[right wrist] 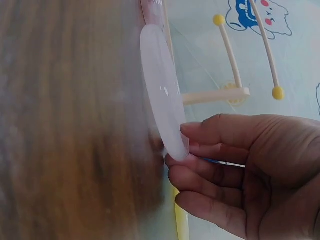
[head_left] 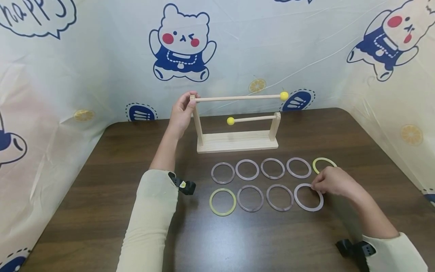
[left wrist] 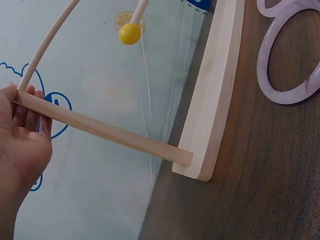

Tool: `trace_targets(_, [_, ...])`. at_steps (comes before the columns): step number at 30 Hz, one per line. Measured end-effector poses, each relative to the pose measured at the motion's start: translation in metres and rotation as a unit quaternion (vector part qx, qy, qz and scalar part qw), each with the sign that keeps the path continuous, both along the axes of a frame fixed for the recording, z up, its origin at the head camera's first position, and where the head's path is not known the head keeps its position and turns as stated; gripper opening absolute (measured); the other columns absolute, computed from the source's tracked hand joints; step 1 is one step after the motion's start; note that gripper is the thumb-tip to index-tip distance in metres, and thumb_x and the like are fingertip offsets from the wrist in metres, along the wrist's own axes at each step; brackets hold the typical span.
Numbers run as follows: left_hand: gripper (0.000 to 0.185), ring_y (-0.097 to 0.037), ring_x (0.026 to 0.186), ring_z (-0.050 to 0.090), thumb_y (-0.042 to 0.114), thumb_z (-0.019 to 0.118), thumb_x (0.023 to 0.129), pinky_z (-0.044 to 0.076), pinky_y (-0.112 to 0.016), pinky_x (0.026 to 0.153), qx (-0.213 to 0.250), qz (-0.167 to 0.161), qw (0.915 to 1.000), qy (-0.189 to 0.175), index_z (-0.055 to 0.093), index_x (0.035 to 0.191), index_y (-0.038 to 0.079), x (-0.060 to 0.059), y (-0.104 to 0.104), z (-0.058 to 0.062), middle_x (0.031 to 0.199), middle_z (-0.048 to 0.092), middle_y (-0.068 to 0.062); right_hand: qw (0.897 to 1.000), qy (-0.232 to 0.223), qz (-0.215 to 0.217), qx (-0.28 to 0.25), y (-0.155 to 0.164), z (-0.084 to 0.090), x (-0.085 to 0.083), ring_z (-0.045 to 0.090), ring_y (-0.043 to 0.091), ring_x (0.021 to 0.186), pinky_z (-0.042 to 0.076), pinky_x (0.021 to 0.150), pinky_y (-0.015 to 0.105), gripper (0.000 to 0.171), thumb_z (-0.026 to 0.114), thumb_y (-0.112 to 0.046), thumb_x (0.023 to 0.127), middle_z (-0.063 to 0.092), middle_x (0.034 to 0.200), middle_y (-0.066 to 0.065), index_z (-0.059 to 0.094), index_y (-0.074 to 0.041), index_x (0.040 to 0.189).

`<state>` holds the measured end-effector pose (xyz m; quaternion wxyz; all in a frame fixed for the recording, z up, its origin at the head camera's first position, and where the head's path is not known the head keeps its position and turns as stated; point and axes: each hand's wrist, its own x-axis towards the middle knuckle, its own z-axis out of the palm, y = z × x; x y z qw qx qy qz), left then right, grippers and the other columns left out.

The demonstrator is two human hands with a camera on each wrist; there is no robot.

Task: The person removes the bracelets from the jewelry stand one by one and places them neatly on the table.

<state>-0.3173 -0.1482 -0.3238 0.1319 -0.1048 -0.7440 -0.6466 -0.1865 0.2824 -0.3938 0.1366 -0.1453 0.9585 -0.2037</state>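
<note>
A light wooden stand [head_left: 238, 141] stands at the back of the table, its two posts each carrying a rod with a yellow ball at the end. My left hand [head_left: 181, 115] grips the top of the tall left post [left wrist: 100, 126], where the long rod begins. At the right end of the front row, my right hand [head_left: 338, 183] pinches the edge of a pale lilac ring [head_left: 309, 209] between thumb and fingers. In the right wrist view that ring [right wrist: 162, 90] is seen nearly edge-on. Close behind the right hand lies a yellow-green ring [head_left: 323, 159], partly covered by it.
Several more lilac rings [head_left: 247, 161] lie in two rows in front of the stand. Another yellow-green ring [head_left: 222, 214] is at the left end of the front row. Behind the dark wooden table [head_left: 102, 211] hangs a printed cloth [head_left: 112, 56].
</note>
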Motion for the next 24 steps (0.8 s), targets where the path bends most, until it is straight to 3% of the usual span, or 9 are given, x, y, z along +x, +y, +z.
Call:
trace_targets(11, [0.035,-0.016,0.112,0.047,0.019,0.048,0.096,0.036,-0.030,0.098,-0.004,-0.003,1.0000,0.005,0.049,0.126,0.001,-0.0001,-0.0001,-0.0004,0.120,0.055,-0.007,1.000,0.017,-0.007,0.018,-0.0006,0.0040,0.0014,0.049,0.009,0.058,0.040,0.051,0.029,0.005,0.070,-0.012,0.077,0.063,0.064,-0.005,0.074,-0.009,0.076])
trace_targets(24, [0.035,-0.016,0.113,0.047,0.019,0.048,0.096,0.035,-0.029,0.099,-0.008,-0.003,1.0000,0.003,0.049,0.126,0.002,0.0006,0.0003,0.0005,0.120,0.055,-0.006,0.999,0.015,-0.031,0.041,0.0007,0.0039,-0.0002,0.049,0.014,0.060,0.039,0.050,0.034,0.005,0.070,-0.016,0.079,0.063,0.064,-0.005,0.073,-0.013,0.076])
